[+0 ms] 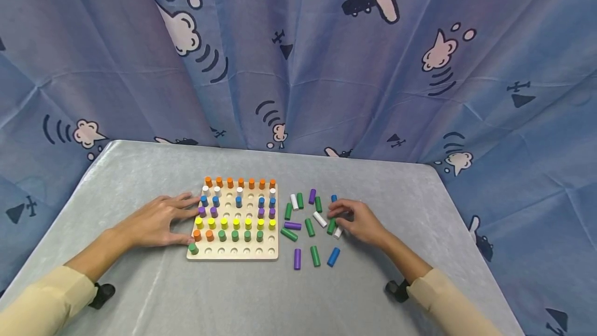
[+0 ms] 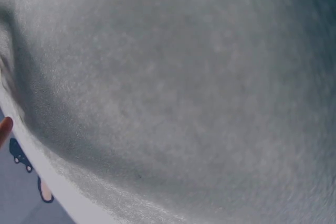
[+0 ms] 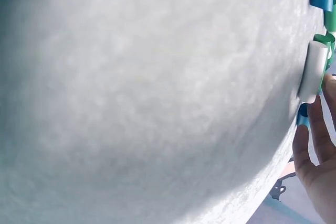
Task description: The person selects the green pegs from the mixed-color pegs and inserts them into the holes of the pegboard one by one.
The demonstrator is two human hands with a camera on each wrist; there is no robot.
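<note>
A wooden pegboard (image 1: 233, 258) lies on the table, with rows of orange, white, blue, purple, yellow and green pegs standing in its holes. My left hand (image 1: 156, 222) rests at the board's left edge, fingers extended. Its thumb reaches the lower left corner, close to a green peg (image 1: 193, 248) that leans slightly there. Right of the loose pegs, my right hand (image 1: 359, 222) pinches a green peg (image 1: 331, 227) between thumb and fingertips, its upper end covered. A white peg (image 3: 314, 72) lies beside those fingers, and a blue peg (image 1: 333, 198) just beyond them.
Several loose pegs are scattered between board and right hand, including a purple peg (image 1: 297, 259), a green peg (image 1: 315, 256) and a blue peg (image 1: 333, 256) nearest me. Behind the grey-covered table (image 1: 224, 299) hangs a blue patterned curtain (image 1: 298, 66).
</note>
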